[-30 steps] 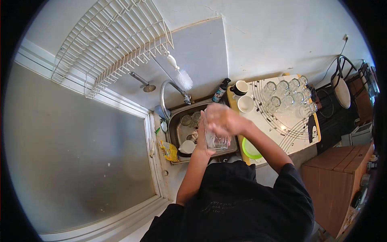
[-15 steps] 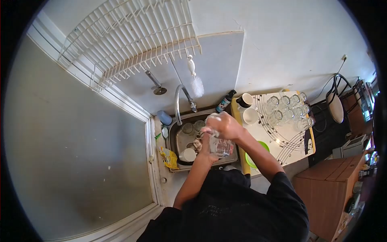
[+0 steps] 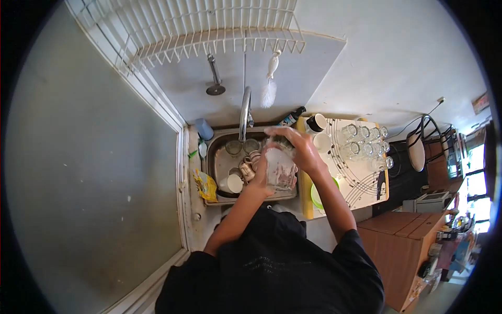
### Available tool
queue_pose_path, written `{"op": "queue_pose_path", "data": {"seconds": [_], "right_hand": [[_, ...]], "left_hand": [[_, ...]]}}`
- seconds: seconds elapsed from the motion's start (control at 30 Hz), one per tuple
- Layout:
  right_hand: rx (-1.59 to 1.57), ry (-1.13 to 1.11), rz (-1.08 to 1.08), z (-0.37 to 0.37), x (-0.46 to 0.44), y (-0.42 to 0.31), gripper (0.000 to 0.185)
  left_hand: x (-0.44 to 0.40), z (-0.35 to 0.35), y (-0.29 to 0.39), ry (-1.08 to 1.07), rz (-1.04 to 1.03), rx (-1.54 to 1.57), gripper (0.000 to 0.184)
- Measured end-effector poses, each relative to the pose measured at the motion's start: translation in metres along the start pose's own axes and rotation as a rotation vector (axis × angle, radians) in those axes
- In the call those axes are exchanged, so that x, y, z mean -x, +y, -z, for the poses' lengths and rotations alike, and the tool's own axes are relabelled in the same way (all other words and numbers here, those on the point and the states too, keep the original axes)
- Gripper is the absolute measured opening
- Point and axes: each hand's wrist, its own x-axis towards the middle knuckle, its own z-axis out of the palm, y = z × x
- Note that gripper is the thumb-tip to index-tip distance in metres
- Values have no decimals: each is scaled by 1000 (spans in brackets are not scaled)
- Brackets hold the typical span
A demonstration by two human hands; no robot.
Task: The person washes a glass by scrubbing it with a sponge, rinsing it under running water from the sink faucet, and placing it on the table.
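Above the sink (image 3: 220,166), left hand (image 3: 261,180) and right hand (image 3: 303,150) clasp a glass (image 3: 281,170), its long axis seemingly pointing forward.

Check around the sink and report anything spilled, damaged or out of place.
Nothing looks plainly spilled or broken. Only the yellow packet seems untidy, crumpled at the left edge of the sink. Blur hides whether the held glass is chipped.
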Motion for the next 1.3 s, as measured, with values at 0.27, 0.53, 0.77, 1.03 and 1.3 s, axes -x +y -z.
{"op": "queue_pose_path", "data": {"seconds": [0.27, 0.53, 0.77, 1.03, 1.3], "right_hand": [[211, -489, 392, -11, 34, 15, 39], [282, -406, 434, -9, 41, 33, 32], [184, -342, 408, -15, 44, 19, 24], [55, 20, 169, -14, 41, 13, 39], [-14, 274, -62, -34, 77, 5, 49]], "left_hand": [[9, 12, 11, -619, 125, 448, 73], [9, 9, 14, -301, -18, 187, 65], [1, 6, -2, -350, -103, 417, 65], [3, -32, -14, -86, -414, 194, 72], [-3, -29, -31, 230, -711, -228, 49]]}}
